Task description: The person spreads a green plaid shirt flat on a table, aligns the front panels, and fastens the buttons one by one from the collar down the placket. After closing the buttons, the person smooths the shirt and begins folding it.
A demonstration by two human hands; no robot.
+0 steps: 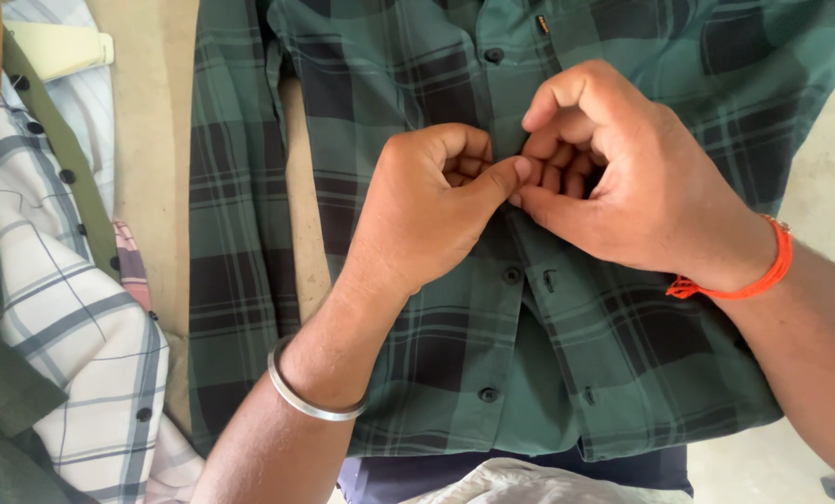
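Under both sets of fingers lies a green-and-black plaid shirt (548, 336), spread flat with its front placket running between the hands. Well off to the left of the fingers rests a pale checked shirt (63, 317). The right hand (641, 187) curls its fingers narrowly, pinching the placket edge. The left hand (427, 210) is closed too, thumb pressed to the same spot. Just below the fingertips sits a dark button (512, 275), undone, beside its buttonhole (550, 280).
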